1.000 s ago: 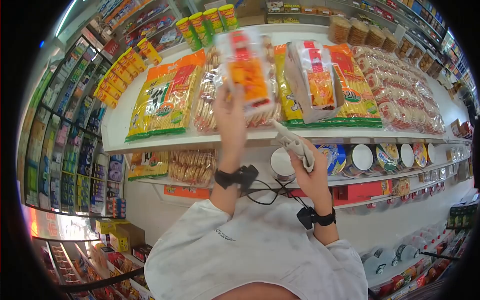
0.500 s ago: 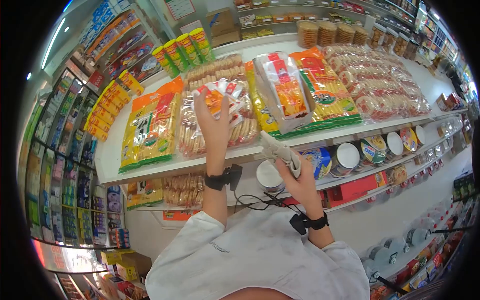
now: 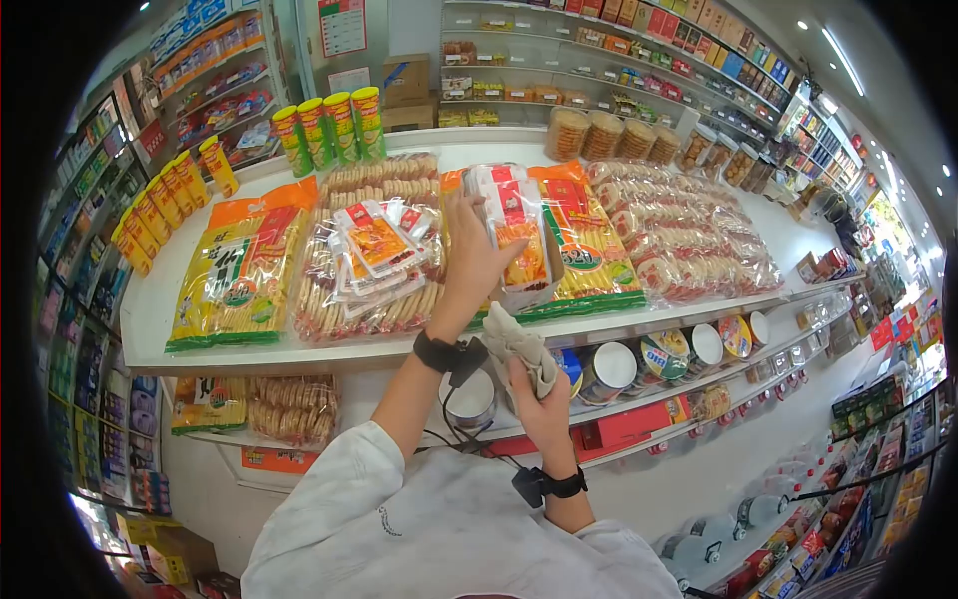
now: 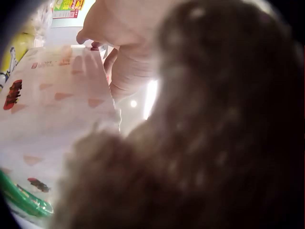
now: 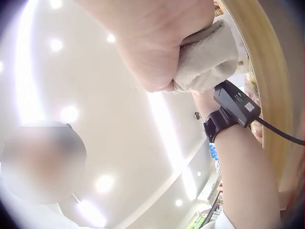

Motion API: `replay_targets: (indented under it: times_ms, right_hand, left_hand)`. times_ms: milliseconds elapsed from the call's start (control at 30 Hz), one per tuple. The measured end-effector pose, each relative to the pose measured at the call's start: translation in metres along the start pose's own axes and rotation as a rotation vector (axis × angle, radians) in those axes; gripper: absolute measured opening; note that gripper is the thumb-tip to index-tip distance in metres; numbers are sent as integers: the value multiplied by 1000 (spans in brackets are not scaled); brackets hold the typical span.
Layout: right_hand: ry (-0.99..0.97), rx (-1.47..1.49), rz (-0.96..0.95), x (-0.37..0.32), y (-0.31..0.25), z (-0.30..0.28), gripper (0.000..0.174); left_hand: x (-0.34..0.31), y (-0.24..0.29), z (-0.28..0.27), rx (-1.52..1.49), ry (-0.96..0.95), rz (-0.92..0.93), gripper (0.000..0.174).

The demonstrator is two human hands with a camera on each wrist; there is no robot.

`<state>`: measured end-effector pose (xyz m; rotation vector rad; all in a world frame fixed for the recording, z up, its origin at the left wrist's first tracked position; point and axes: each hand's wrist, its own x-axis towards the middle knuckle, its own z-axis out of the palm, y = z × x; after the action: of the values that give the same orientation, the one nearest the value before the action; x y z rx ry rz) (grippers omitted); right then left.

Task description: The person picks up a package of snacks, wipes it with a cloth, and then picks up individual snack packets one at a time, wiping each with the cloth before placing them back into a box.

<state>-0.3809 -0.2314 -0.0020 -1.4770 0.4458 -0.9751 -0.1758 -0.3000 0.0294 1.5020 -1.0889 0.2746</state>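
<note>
An open carton (image 3: 527,298) of red, white and orange packets (image 3: 534,262) stands on a yellow noodle bag. My left hand (image 3: 474,262) is at the carton's left side, thumb and fingers spread over the packets; whether they grip one is hidden. In the left wrist view that hand (image 4: 126,43) is above the carton's printed side (image 4: 57,107). Loose packets (image 3: 374,245) overlap on a bag of round biscuits to the left. My right hand (image 3: 544,414) holds a crumpled grey cloth (image 3: 517,349) before the shelf edge; the right wrist view shows the cloth (image 5: 207,62) against the palm.
Green-and-yellow tubes (image 3: 354,130) and small yellow bottles (image 3: 175,190) stand at the back left. Biscuit jars (image 3: 604,135) line the back right, behind wrapped biscuit rows (image 3: 689,230). Below, tubs (image 3: 611,367) stand near the lower shelf's edge. A black cable (image 3: 444,419) hangs between the wrists.
The left hand carried a packet leftward of the carton, released it on the biscuit bag, and has moved right to the carton. The right hand keeps the cloth. The head view has shifted.
</note>
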Motion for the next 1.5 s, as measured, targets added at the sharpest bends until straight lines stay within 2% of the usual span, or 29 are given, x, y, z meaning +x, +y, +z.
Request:
replay_targets:
  times_ms: [67,167,267,400,467,567,667,767,900,933,1033,1200,1300,1400,1467,1500]
  right_hand:
    - [24,-15,-5,-2,5,-4,31]
    - [24,-30,-12,-3,3,-6,31]
    - [23,-18,2,-4,8,-6,30]
    - [100,40,25,-7,10,-5,29]
    - [269,82,6,-5,11,-5,31]
    - [446,83,41,-2,20,-16,41]
    - [661,142,35,8,20,-21,49]
    - [631,256,-53,16,7,-23,50]
    - [272,100,114,9,-1,-14,48]
    - [265,208,177,9,-23,5,35]
    - [-48,40,96,8,-5,19,30]
    - [-81,66,147,11,-14,26,27]
    - [-50,1,80,11,-20,35,23]
    - [232,-15,51,7,-15,35,28]
    - [192,-165,-114,-5,13,29,38]
    - [98,-258,-206,-3,6,36,43]
  left_hand:
    - [-3,-11,1,66,-28,-8,75]
    - [-5,-10,3,51,42,-66,73]
    - [-8,-17,2,-43,22,-116,68]
    - [-7,-16,-4,174,130,57,53]
    - [-2,3,-18,220,237,125,41]
    - [-5,11,-24,-666,95,-205,25]
    - [-17,57,-50,-791,174,-215,17]
    - [-28,64,-72,-748,75,-244,18]
    - [-49,63,-89,-948,14,-531,15]
    - [-56,51,-87,-945,1,-553,18]
    - [-69,37,-94,-994,-80,-571,32]
    - [-84,55,-121,-1207,-276,-623,55]
    - [-87,64,-117,-1222,-123,-689,55]
    - [-78,60,-118,-1235,44,-742,55]
    - [-74,60,-119,-1253,25,-702,55]
    - [-73,59,-119,-1261,13,-681,55]
